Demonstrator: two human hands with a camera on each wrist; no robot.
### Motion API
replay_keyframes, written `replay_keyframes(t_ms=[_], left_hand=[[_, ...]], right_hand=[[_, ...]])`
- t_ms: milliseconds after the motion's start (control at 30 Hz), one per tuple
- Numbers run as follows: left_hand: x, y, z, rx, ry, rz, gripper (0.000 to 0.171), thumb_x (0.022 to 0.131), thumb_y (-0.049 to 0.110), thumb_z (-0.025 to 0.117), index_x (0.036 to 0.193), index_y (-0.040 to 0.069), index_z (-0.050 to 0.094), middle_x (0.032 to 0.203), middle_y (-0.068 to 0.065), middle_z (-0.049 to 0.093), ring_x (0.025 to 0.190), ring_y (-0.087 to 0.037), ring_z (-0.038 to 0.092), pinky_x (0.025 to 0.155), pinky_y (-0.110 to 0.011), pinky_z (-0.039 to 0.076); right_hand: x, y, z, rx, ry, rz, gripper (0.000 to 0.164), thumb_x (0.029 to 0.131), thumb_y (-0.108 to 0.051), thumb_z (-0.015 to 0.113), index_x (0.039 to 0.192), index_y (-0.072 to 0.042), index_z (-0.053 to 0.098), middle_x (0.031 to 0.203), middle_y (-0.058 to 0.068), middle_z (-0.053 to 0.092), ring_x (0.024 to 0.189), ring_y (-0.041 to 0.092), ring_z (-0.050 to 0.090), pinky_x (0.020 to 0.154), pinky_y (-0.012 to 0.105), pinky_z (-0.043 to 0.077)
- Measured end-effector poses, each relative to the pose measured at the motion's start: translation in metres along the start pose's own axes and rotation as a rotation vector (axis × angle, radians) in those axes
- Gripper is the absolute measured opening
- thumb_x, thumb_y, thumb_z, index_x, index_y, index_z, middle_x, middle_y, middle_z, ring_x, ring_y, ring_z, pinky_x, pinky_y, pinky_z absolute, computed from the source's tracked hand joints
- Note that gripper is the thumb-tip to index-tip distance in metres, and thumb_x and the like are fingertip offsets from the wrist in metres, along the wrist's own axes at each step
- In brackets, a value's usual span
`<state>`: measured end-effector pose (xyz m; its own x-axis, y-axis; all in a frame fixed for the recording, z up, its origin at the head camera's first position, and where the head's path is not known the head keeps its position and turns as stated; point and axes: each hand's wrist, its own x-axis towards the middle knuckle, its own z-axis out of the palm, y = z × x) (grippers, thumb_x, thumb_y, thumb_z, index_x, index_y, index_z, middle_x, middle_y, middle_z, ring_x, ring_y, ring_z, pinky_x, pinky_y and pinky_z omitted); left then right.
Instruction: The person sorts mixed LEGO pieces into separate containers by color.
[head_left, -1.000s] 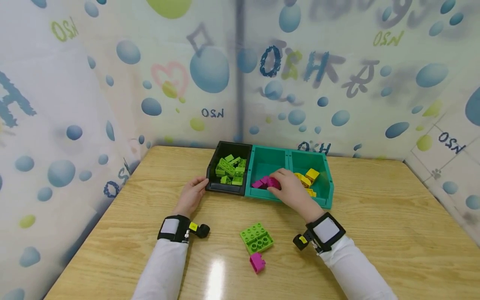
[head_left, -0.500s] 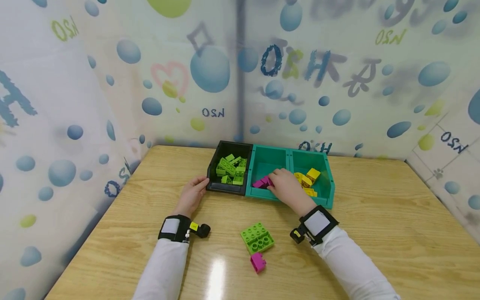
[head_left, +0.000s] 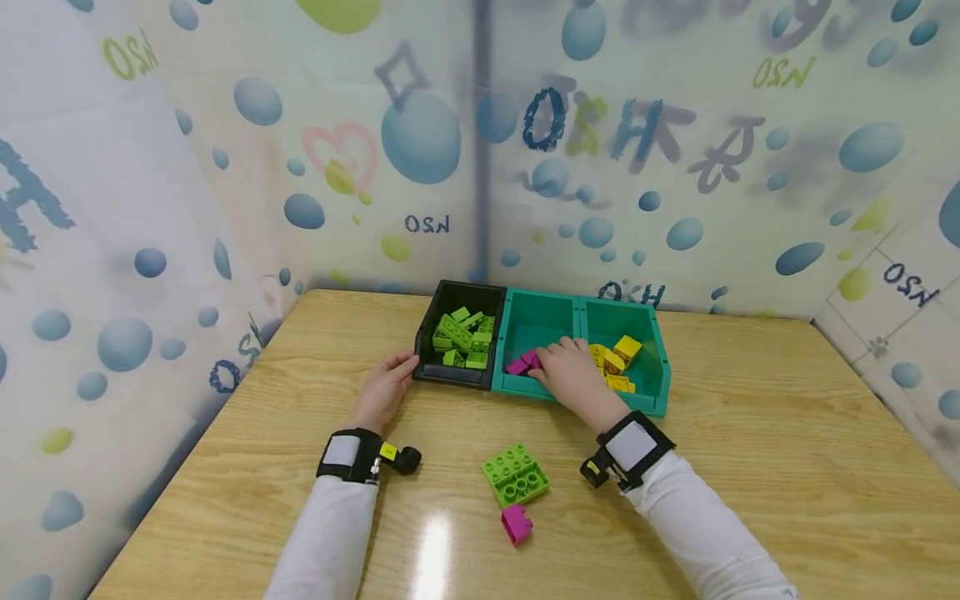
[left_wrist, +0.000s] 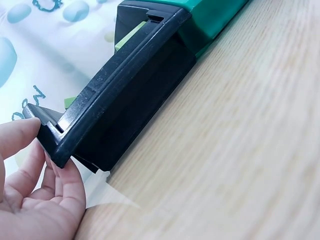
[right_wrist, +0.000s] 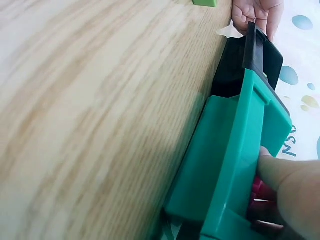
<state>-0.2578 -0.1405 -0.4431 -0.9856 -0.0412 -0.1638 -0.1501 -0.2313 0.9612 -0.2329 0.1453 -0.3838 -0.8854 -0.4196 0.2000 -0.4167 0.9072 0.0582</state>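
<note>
My left hand [head_left: 384, 390] holds the front left corner of the black bin [head_left: 453, 377], thumb on top and fingers beneath in the left wrist view. Green toy building bricks [head_left: 457, 333] fill that bin. My right hand [head_left: 573, 373] reaches into the left compartment of the teal bin [head_left: 540, 312]. Its thumb and curled fingers are around a magenta brick [right_wrist: 262, 192], partly hidden by the hand. More magenta bricks [head_left: 519, 365] lie beside the fingertips. Several yellow bricks [head_left: 618, 358] sit in the right compartment, some behind the hand.
On the wooden table [head_left: 750, 433], a green brick piece [head_left: 515, 476] lies in front of the bins, with a single magenta brick [head_left: 517, 525] just nearer. A patterned cloth wall [head_left: 345, 250] rises behind the table.
My right hand has shifted slightly left and lower among the magenta bricks; the brick visible at its fingertips earlier is now mostly covered. The left hand stays on the black bin.
</note>
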Motion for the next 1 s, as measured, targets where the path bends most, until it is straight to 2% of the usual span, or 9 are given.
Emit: replay_keyframes(t_ms=[100,233,500,733,867,1000], left_hand=[[0.0,0.0,0.0,0.003,0.004,-0.003,0.012,0.097,0.008,0.052,0.107,0.002,0.052,0.093,0.008,0.051,0.082,0.0,0.049,0.073,-0.015,0.042],[0.0,0.0,0.0,0.005,0.002,0.001,0.014,0.096,0.01,0.054,0.108,0.002,0.052,0.093,0.008,0.051,0.083,0.0,0.049,0.074,-0.014,0.042],[-0.002,0.0,0.0,0.004,-0.005,0.013,0.008,0.096,0.009,0.054,0.103,0.005,0.056,0.092,0.008,0.052,0.082,0.0,0.05,0.074,-0.014,0.042],[0.0,0.001,0.001,0.024,0.005,-0.002,0.013,0.097,0.011,0.053,0.107,0.003,0.054,0.095,0.007,0.051,0.085,0.0,0.049,0.075,-0.015,0.042],[0.0,0.001,0.001,0.007,0.008,0.002,0.009,0.096,0.01,0.055,0.103,0.005,0.054,0.093,0.008,0.051,0.084,0.0,0.049,0.075,-0.015,0.042],[0.001,0.0,0.0,0.005,0.011,-0.003,0.008,0.096,0.008,0.054,0.103,0.004,0.054,0.093,0.008,0.051,0.083,0.0,0.049,0.074,-0.015,0.042]], right_hand=[[-0.002,0.0,-0.001,0.015,-0.015,0.017,0.038,0.095,-0.036,0.055,0.118,-0.007,0.065,0.109,0.009,0.067,0.102,0.028,0.051,0.092,0.05,0.033],[-0.005,0.002,0.0,0.051,-0.008,0.02,0.038,0.095,-0.036,0.056,0.121,-0.009,0.063,0.112,0.009,0.066,0.106,0.029,0.05,0.094,0.053,0.03],[-0.01,0.004,-0.001,0.164,0.107,-0.034,0.033,0.093,-0.029,0.061,0.12,-0.01,0.063,0.115,0.009,0.063,0.11,0.029,0.05,0.092,0.052,0.033],[-0.016,0.0,-0.009,0.354,0.184,-0.063,0.023,0.089,-0.017,0.065,0.109,-0.005,0.067,0.109,0.011,0.065,0.103,0.029,0.054,0.089,0.049,0.041],[-0.024,-0.002,-0.012,0.462,0.178,-0.06,0.018,0.09,-0.015,0.064,0.103,-0.003,0.068,0.106,0.011,0.065,0.101,0.028,0.056,0.087,0.043,0.048],[-0.033,-0.003,-0.014,0.554,0.158,-0.042,0.017,0.091,-0.013,0.063,0.104,-0.004,0.068,0.106,0.009,0.064,0.102,0.027,0.058,0.087,0.042,0.05]])
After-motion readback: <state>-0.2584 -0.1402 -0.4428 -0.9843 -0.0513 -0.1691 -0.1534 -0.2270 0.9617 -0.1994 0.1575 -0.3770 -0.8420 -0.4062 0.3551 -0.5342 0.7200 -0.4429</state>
